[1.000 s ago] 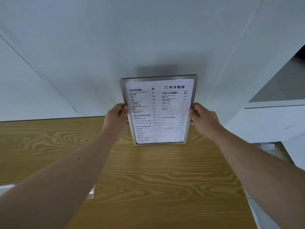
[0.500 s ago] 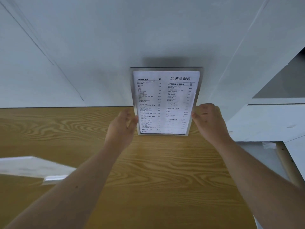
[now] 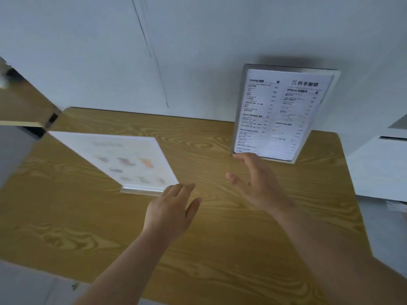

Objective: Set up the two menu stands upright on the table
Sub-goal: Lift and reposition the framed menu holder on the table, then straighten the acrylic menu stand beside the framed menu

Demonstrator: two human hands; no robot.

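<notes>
A metal-framed menu stand with a printed drinks list stands upright at the back right of the wooden table, close to the white wall. A second menu stand, a clear sheet with small pictures and a metal base strip, lies flat on the table's left part. My left hand hovers with fingers spread just right of the lying stand's near corner, holding nothing. My right hand is spread too, just in front of the upright stand's lower left corner, apart from it.
A white wall runs along the table's far edge. White furniture stands to the right of the table. A grey surface and another wooden tabletop lie at the far left.
Both hands have let go of the printed menu stand, which now stands alone by the wall. My view and hands have swung left, bringing the lying stand into sight.
</notes>
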